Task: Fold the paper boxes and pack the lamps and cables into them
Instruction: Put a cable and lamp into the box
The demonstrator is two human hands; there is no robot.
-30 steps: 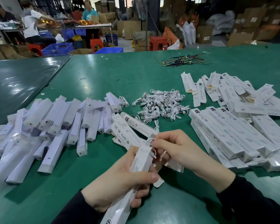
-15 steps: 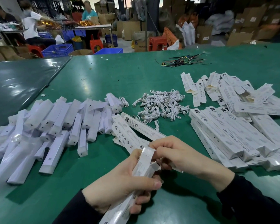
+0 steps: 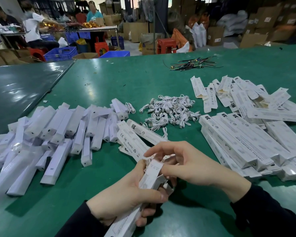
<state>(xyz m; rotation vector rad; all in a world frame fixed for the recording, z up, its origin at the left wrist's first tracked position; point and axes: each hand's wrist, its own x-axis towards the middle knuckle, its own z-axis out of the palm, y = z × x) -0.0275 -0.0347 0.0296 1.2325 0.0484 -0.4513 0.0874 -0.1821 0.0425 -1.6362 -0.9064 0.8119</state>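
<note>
Left hand (image 3: 126,194) grips the box (image 3: 149,178) upright-tilted, steadying it. Right hand (image 3: 186,165), fingers curled, works the top flap, apparently closing it. Beyond: lamps (image 3: 58,134) left, cables (image 3: 169,112) centre, packed boxes (image 3: 243,142) right, all within reach.

left hand (image 3: 126,194) curled in a grip; right hand (image 3: 186,161) fingers bent, pinching.
</note>
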